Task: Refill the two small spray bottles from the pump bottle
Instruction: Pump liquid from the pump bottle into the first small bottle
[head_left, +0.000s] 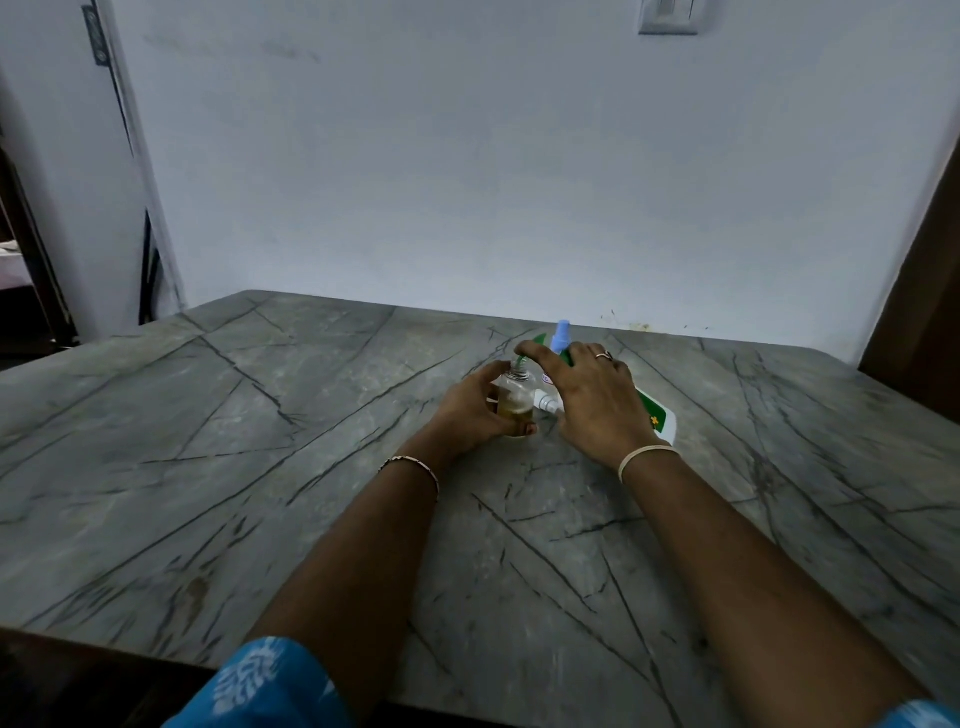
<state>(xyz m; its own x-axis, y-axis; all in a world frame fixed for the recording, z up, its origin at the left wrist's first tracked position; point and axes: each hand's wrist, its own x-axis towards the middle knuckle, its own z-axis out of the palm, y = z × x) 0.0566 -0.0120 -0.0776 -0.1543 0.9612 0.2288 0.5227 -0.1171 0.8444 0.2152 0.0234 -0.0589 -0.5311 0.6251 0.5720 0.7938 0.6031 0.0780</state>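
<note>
My left hand (467, 410) is wrapped around a small clear spray bottle (515, 399) that stands upright on the table, uncapped, with yellowish liquid in its lower part. My right hand (592, 400) lies over a white pump bottle with a green label (658, 415), which is tilted toward the small bottle. Its green pump spout (519, 359) sits at the small bottle's open neck, under my index finger. A second small spray bottle with a light blue cap (562, 335) stands just behind my right hand. A white spray head (548, 404) lies on the table between my hands.
A grey marble-patterned table (311, 467) fills the view and reaches a pale wall at the back. A door frame stands at the far left, dark wooden furniture (914, 312) at the right edge. A wall switch (667, 15) is at the top.
</note>
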